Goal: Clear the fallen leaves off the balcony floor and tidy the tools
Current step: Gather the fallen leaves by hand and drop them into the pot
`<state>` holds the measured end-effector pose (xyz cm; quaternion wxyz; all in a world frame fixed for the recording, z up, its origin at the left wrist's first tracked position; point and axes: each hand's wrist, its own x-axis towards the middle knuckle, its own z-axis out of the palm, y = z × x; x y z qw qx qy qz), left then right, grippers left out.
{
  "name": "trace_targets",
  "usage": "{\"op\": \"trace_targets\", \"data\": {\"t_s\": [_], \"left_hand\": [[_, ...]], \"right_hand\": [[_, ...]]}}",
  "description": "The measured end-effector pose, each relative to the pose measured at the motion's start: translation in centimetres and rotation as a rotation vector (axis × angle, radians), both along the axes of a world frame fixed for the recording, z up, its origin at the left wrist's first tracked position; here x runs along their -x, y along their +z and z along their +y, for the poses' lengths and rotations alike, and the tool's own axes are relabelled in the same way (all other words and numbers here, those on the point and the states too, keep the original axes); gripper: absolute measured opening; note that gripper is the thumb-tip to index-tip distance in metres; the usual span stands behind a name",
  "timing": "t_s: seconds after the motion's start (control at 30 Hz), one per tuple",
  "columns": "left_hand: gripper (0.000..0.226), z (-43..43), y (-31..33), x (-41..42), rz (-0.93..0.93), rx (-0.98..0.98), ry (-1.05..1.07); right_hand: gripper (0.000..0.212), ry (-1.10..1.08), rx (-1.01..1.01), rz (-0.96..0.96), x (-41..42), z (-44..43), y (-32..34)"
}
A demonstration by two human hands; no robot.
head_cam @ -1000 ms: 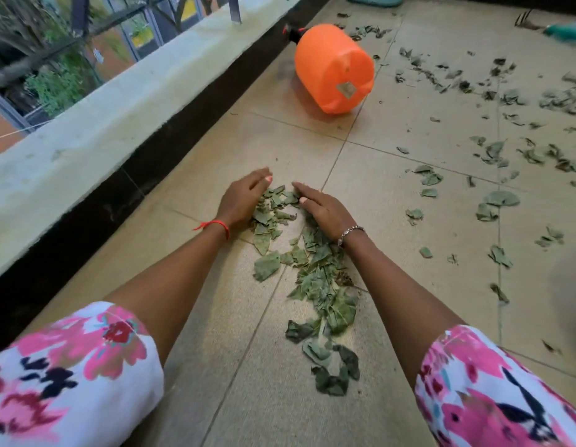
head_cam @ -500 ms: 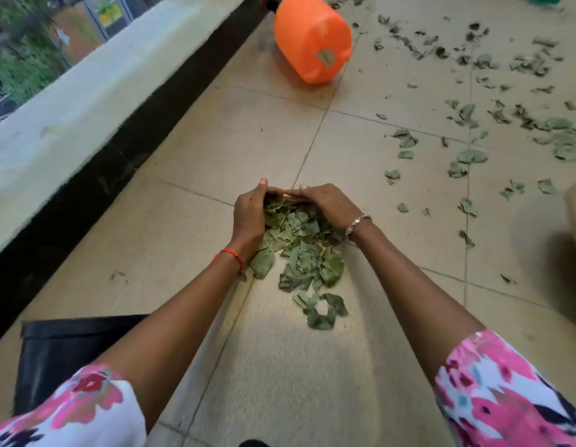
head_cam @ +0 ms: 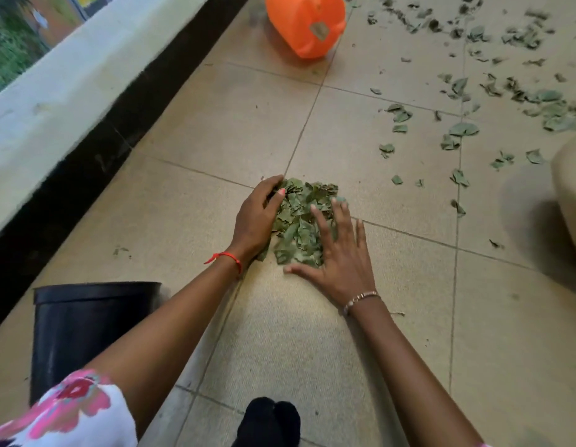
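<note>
The floor (head_cam: 215, 130) is laid in large beige tiles with a faint woven texture. Thin darker grout lines (head_cam: 303, 130) split them and run slantwise across the view. Along the left stands a low parapet (head_cam: 70, 79) with a broad, pale, rough top (stained here and there). A black band (head_cam: 96, 162) runs along its foot where it meets the tiles. Beyond the parapet, in the upper left corner, green foliage (head_cam: 9, 56) shows, with a blurred bit of reddish wall (head_cam: 59, 17) behind it. The daylight is soft and even. At the right edge a pale rounded shape (head_cam: 570, 195), too blurred to identify, throws a dim shadow (head_cam: 531, 227) on the tiles.
</note>
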<state>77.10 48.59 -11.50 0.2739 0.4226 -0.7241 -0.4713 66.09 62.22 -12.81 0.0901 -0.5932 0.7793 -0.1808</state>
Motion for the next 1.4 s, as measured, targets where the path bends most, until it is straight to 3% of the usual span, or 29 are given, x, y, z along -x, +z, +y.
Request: {"op": "trace_targets", "data": {"t_s": [0.13,0.2,0.3,0.37,0.53,0.7,0.77,0.9,1.03,1.17,1.4], "left_hand": [[0.052,0.0,-0.1,0.1,-0.040,0.063,0.014],[0.053,0.0,0.0,0.1,-0.028,0.070,0.013],[0.054,0.1,0.2,0.2,-0.045,0.095,0.016],[0.055,0.1,0.2,0.4,-0.077,0.113,0.016],[0.052,0.0,0.0,0.5,-0.089,0.116,0.018],[0.049,0.3,0.4,0.4,-0.096,0.130,0.008],[0.050,0.3,0.4,0.3,-0.101,0.141,0.001],[0.051,0.1,0.2,0.3,-0.093,0.129,-0.012],[0.051,0.2,0.3,0.3,-0.097,0.087,-0.033],[0.046,0.8,0.4,0.8,-0.072,0.085,-0.045],[0.041,2.3,0.7,3.4,0.269,-0.209,0.163]], "right_hand": [[0.103,-0.014,0.121,-0.078,1.1,-4.0,0.8],[0.093,-0.083,0.241,-0.153,1.8,-5.4,1.3],[0.081,-0.176,0.144,-0.177,2.8,-7.0,1.4],[0.073,-0.118,0.073,-0.193,2.6,-7.7,1.2],[0.049,0.041,0.148,-0.293,-0.1,-8.0,0.8],[0.034,-0.093,0.380,-0.717,-0.3,-7.2,1.8],[0.033,-0.181,0.445,-0.795,0.1,-6.2,1.8],[0.043,-0.233,0.478,-0.638,-0.7,-4.0,1.0],[0.052,-0.300,0.301,-0.477,-1.7,-4.6,0.6],[0.055,-0.364,0.291,-0.458,-3.0,-6.5,1.0],[0.030,-0.576,0.583,-0.954,-4.3,-8.8,2.0]]}}
